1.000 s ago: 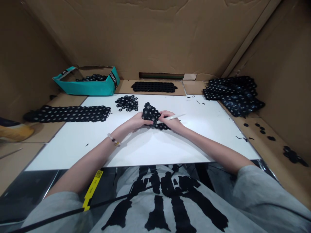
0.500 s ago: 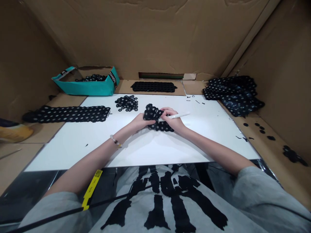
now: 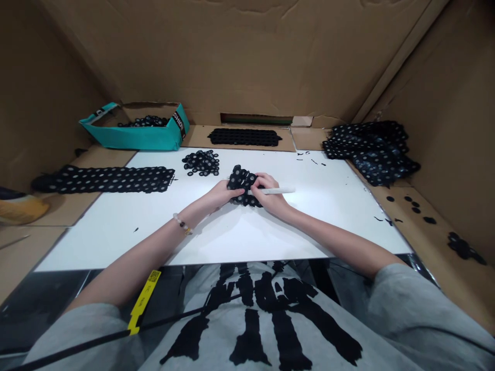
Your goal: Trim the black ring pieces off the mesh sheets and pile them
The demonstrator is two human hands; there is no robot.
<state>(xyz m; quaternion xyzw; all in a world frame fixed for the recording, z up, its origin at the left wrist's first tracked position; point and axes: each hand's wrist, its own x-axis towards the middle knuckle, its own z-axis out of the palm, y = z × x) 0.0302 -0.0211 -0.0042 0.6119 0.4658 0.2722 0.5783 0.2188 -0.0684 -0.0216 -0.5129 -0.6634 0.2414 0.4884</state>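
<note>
My left hand (image 3: 229, 191) is closed on the left side of a bunched black piece with pale dots (image 3: 238, 178), its thumb lying across the front. My right hand (image 3: 271, 195) grips a slim white pen-shaped tool (image 3: 284, 190). The tool's front end meets the black piece, but its tip is too small to make out. The fingers of my right hand also touch the piece's right edge. Behind my left hand lies a heap of small black rings (image 3: 201, 163) on the white board (image 3: 216, 237).
A turquoise box (image 3: 139, 138) with more black rings stands back left. A long dotted black strip (image 3: 116, 179) lies left, another black strip (image 3: 244, 137) at the back. A dotted black pile (image 3: 367, 147) sits back right, with loose black scraps (image 3: 464, 247) nearer. Cardboard walls (image 3: 247, 62) surround the board.
My right hand has shifted slightly left, and the white tool has swung to lie closer to level. The black piece is bunched more tightly. My left hand keeps its hold.
</note>
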